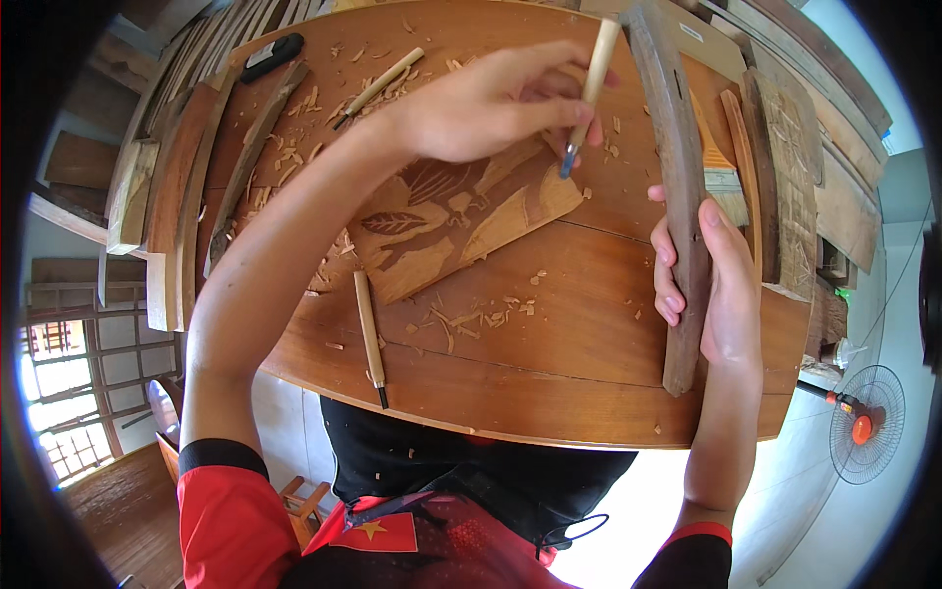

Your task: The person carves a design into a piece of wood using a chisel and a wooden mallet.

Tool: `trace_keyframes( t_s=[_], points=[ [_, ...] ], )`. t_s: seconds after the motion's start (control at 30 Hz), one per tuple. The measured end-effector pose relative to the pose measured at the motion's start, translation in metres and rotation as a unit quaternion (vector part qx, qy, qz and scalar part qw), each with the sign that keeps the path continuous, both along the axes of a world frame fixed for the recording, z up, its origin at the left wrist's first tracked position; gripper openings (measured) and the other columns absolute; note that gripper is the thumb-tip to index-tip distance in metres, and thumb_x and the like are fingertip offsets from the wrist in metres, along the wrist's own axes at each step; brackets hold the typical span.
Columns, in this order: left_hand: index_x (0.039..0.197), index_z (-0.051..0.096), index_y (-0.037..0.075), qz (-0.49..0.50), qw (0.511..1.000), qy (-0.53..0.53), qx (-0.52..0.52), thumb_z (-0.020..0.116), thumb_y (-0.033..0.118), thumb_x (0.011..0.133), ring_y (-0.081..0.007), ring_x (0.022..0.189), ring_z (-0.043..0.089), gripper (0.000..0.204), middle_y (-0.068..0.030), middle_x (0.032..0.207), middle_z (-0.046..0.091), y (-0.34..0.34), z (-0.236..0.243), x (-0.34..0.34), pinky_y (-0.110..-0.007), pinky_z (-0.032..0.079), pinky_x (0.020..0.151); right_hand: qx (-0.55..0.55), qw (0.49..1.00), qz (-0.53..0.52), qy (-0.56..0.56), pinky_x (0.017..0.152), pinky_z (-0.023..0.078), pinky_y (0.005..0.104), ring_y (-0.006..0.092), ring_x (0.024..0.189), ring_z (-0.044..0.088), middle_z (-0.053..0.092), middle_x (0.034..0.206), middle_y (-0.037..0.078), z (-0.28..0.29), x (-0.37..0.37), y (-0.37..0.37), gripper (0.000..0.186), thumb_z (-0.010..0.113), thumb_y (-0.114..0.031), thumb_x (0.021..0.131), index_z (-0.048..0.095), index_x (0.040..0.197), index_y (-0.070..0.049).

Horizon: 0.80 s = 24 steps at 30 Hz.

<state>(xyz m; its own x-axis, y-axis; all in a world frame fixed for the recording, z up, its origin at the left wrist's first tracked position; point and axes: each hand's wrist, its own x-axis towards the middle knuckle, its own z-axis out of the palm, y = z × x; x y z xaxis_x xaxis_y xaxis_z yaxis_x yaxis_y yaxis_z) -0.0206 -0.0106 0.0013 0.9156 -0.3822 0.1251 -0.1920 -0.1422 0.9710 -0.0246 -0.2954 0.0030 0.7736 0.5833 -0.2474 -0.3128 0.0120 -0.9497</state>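
My left hand (491,108) is closed around the pale wooden handle of a carving chisel (596,79). The chisel stands steeply, its bluish metal tip pointing down over the right end of a carved wooden panel (505,236). Leaf and flower shapes are cut into that panel, partly hidden under my left forearm. My right hand (721,285) wraps round the lower part of a long dark wood strip (682,196) on the table's right side. Two more wooden-handled chisels lie on the table, one near the front edge (369,329) and one farther back (383,86).
Wood shavings (471,319) are scattered over the brown table (579,329). A flat brush (721,167) lies among wood pieces at the right. Wood strips (177,177) and a black object (273,57) are at the left. A fan (863,427) stands beyond the right edge.
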Motion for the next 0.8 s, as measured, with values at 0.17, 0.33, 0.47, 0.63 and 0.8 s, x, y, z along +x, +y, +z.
trace_keyframes(
  t_s=[0.17,0.33,0.47,0.63,0.8],
  points=[
    [0.145,0.047,0.000,0.041,0.999,0.007,-0.003,0.055,0.017,0.109,-0.0164,0.096,0.064,0.041,-0.0099,0.105,0.068,-0.002,-0.007,-0.013,-0.033,0.054,0.089,-0.005,1.000,0.005,0.000,0.042,0.038,0.0243,0.0079,0.049,0.046,0.051,0.082,0.004,0.001,0.001,0.002,0.057,0.052,-0.049,0.107,0.053,0.134,0.001],
    [0.144,0.050,0.000,0.055,0.997,-0.024,0.057,0.056,0.015,0.109,-0.0154,0.096,0.065,0.038,-0.0097,0.106,0.070,-0.009,-0.004,-0.033,-0.032,0.054,0.090,-0.013,1.000,0.009,-0.010,0.043,0.038,0.0240,0.0072,0.049,0.047,0.051,0.082,0.003,0.003,-0.001,0.001,0.055,0.051,-0.048,0.108,0.053,0.134,0.001],
    [0.144,0.054,-0.001,-0.035,0.999,0.011,0.039,0.055,0.012,0.109,-0.0141,0.100,0.066,0.037,-0.0099,0.109,0.073,-0.002,0.009,-0.023,-0.031,0.054,0.091,-0.008,1.000,0.014,-0.009,0.043,0.038,0.0239,0.0071,0.049,0.047,0.051,0.082,0.004,0.004,0.000,0.000,0.055,0.051,-0.048,0.108,0.052,0.134,0.001],
    [0.145,0.058,0.002,-0.123,0.991,0.044,-0.025,0.055,0.010,0.108,-0.0138,0.091,0.067,0.038,-0.0098,0.110,0.074,-0.009,0.001,-0.016,-0.031,0.056,0.089,-0.011,1.000,0.001,-0.013,0.042,0.038,0.0239,0.0079,0.048,0.047,0.051,0.082,0.003,-0.001,0.003,-0.001,0.058,0.050,-0.050,0.108,0.052,0.134,0.002],
    [0.133,0.067,0.000,-0.145,0.989,0.009,0.015,0.059,0.011,0.106,-0.0139,0.090,0.067,0.030,-0.0080,0.108,0.076,-0.007,-0.003,-0.013,-0.030,0.055,0.086,0.009,0.999,-0.039,-0.020,0.039,0.037,0.0257,0.0108,0.045,0.045,0.051,0.081,0.006,0.000,-0.002,-0.004,0.061,0.041,-0.052,0.109,0.051,0.135,0.004]
  ],
)
